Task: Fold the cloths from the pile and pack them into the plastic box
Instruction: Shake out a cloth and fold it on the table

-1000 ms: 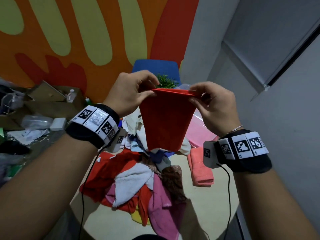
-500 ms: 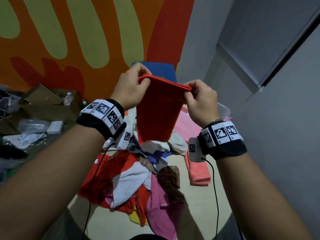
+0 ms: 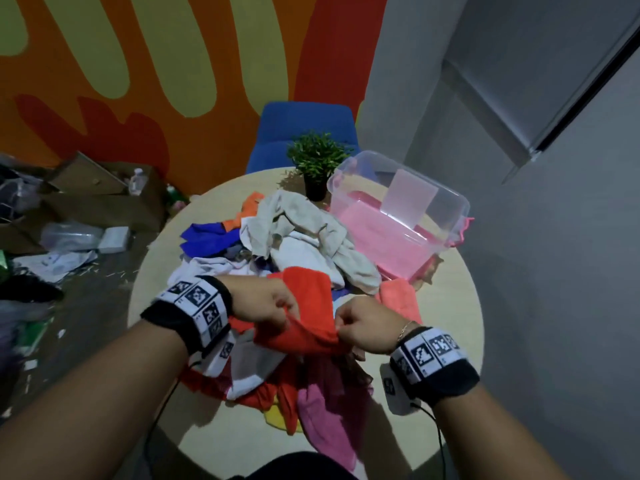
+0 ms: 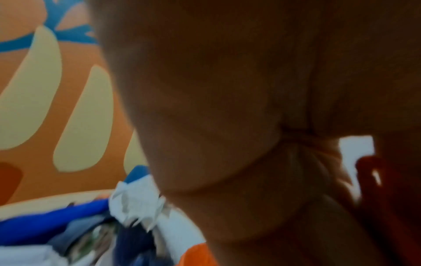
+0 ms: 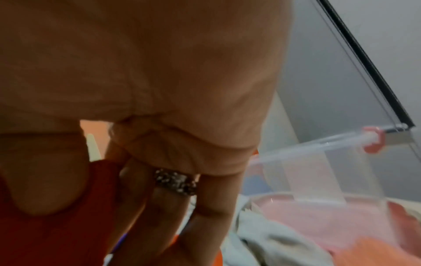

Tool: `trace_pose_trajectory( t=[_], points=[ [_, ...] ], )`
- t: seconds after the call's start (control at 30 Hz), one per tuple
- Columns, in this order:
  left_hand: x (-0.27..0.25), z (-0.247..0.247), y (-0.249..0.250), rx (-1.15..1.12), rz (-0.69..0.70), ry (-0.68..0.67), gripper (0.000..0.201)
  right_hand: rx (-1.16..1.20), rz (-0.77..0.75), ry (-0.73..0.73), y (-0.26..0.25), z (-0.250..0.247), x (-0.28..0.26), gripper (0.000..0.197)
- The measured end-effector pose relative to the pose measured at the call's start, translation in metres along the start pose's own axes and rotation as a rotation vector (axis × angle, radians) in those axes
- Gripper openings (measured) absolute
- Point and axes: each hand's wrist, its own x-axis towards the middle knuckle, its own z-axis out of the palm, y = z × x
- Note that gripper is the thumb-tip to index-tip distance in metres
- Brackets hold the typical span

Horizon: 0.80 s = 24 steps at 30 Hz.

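Both hands hold a red cloth (image 3: 306, 306) low over the pile of cloths (image 3: 277, 271) on the round table (image 3: 450, 306). My left hand (image 3: 270, 304) pinches its left edge and my right hand (image 3: 360, 323) pinches its right edge, so the cloth lies draped away from me between them. In the right wrist view the thumb and fingers (image 5: 141, 189) press on the red cloth (image 5: 56, 225). The left wrist view is mostly palm. The clear plastic box (image 3: 398, 209) stands at the back right with pink cloth inside; its rim (image 5: 318, 144) shows in the right wrist view.
A small potted plant (image 3: 317, 161) stands behind the pile, left of the box. A folded salmon cloth (image 3: 401, 296) lies between my right hand and the box. A blue chair (image 3: 304, 129) is behind the table. Cardboard and clutter (image 3: 86, 202) cover the floor at left.
Both hands have come down from chest height to just over the pile, carrying the red cloth. It hung straight down before; now it lies draped forward between the hands.
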Motion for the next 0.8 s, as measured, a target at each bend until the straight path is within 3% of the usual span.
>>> trace_pose_trajectory(
  t=[0.07, 0.13, 0.27, 0.33, 0.47, 0.53, 0.6, 0.7, 0.8],
  points=[
    [0.004, 0.015, -0.009, -0.101, 0.019, -0.108, 0.012, 0.056, 0.011, -0.024, 0.009, 0.019, 0.004, 0.019],
    [0.008, 0.023, -0.020, -0.171, 0.029, -0.131, 0.013, 0.105, 0.023, -0.023, 0.019, 0.032, 0.008, 0.018],
    [0.013, 0.036, -0.042, -0.377, -0.015, -0.057, 0.022, 0.246, 0.090, 0.047, 0.035, 0.040, 0.016, 0.019],
    [0.013, 0.042, -0.049, -0.463, -0.043, -0.022, 0.017, 0.334, 0.108, 0.103, 0.036, 0.037, 0.020, 0.020],
    [0.009, 0.039, -0.049, -0.436, -0.032, 0.190, 0.008, 0.358, 0.031, 0.177, 0.027, 0.024, 0.026, 0.024],
    [0.001, 0.023, -0.036, -0.379, 0.012, 0.328, 0.009, 0.354, -0.054, 0.288, 0.022, 0.011, 0.027, 0.030],
    [-0.009, -0.002, -0.018, -0.321, 0.057, 0.573, 0.020, 0.340, -0.152, 0.437, 0.012, -0.012, 0.024, 0.038],
    [-0.030, -0.045, 0.015, -0.260, 0.254, 0.907, 0.022, 0.381, -0.320, 0.608, -0.012, -0.058, 0.014, 0.027],
    [-0.051, -0.080, 0.044, -0.120, 0.367, 0.946, 0.024, 0.338, -0.418, 0.690, -0.031, -0.098, 0.004, 0.017]
  ],
)
